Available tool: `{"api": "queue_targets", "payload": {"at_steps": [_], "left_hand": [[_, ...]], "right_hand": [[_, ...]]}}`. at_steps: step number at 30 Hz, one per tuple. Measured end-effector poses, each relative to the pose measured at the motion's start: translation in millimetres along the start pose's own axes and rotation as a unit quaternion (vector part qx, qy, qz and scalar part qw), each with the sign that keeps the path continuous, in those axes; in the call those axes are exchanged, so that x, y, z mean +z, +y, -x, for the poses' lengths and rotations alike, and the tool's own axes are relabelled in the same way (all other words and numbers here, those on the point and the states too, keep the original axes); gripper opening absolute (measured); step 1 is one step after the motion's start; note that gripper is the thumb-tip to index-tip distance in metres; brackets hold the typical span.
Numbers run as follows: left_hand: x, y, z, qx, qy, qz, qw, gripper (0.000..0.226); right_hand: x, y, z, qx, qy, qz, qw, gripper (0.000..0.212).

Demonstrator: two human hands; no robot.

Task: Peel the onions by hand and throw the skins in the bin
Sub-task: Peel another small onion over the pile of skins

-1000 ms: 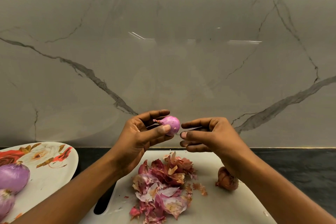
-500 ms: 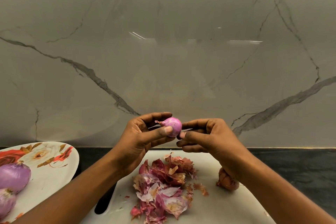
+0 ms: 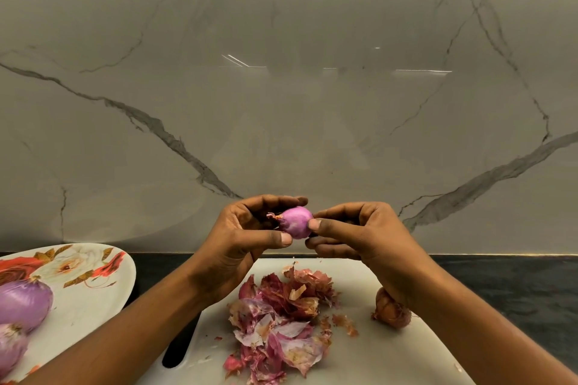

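A small peeled purple onion [image 3: 295, 221] is held in the air above the white cutting board [image 3: 369, 356]. My left hand [image 3: 250, 239] holds it between curled fingers and thumb, its root tuft pointing left. My right hand [image 3: 359, 234] pinches the onion's right end with thumb and forefinger. A heap of red-brown onion skins [image 3: 281, 322] lies on the board below the hands. An unpeeled brown onion [image 3: 391, 311] sits on the board, partly hidden by my right wrist. No bin is in view.
A flowered plate [image 3: 81, 300] at the left carries two peeled purple onions [image 3: 22, 303]. A dark countertop [image 3: 500, 284] runs behind the board, and a marble wall [image 3: 281, 87] rises right behind it. The board has a handle slot [image 3: 178, 350] at its left edge.
My right hand has closed the gap and now pinches the onion's right end. The onion has turned a little in my left hand, whose thumb sits lower.
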State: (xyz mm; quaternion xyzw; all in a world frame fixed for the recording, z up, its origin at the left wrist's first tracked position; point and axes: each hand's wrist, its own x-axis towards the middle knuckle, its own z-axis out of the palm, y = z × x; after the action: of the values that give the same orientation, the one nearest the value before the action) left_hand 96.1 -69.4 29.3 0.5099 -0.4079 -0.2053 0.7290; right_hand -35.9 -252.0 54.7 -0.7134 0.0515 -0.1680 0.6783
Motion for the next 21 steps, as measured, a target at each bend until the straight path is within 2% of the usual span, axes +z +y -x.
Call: {"api": "queue_targets", "payload": {"at_steps": [8, 14, 21], "left_hand": [[4.6, 1.8, 1.6, -0.007, 0.016, -0.015, 1.000, 0.049], [7.9, 4.2, 2.1, -0.005, 0.019, 0.006, 1.000, 0.046], [7.1, 5.5, 2.2, 0.003, 0.016, 0.004, 1.000, 0.046]], "right_hand": [[1.5, -0.5, 0.0, 0.018, 0.004, -0.035, 0.999, 0.025], [2.2, -0.4, 0.9, 0.006, 0.029, -0.018, 0.999, 0.009], [1.8, -0.5, 1.6, 0.009, 0.025, -0.031, 0.999, 0.010]]}}
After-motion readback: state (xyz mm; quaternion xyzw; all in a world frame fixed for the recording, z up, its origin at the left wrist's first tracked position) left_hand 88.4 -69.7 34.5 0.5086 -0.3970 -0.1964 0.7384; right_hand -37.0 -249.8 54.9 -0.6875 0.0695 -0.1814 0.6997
